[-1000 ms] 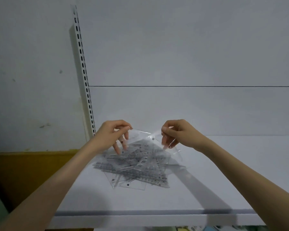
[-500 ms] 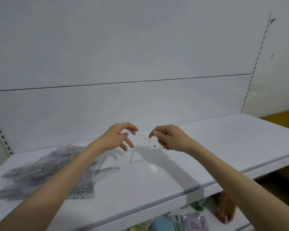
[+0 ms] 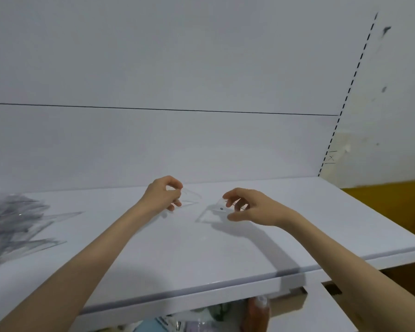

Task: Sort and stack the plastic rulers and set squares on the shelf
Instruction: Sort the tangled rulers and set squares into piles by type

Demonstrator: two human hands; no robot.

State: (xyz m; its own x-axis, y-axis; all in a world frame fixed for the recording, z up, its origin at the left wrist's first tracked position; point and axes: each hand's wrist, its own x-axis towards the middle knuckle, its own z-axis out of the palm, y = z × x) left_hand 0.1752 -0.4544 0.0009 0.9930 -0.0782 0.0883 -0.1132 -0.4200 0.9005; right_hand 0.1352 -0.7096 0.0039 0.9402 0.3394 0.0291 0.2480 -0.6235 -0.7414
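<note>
Left hand [image 3: 164,195], right hand [image 3: 252,210] parted; set squares [image 3: 218,207]

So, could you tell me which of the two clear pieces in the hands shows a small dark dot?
The right piece, pinched by the right hand; the left piece, held by the left hand, shows only faint edges.

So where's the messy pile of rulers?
In the head view, the pile of rulers lies far left on the shelf, well left of the left hand.
</note>
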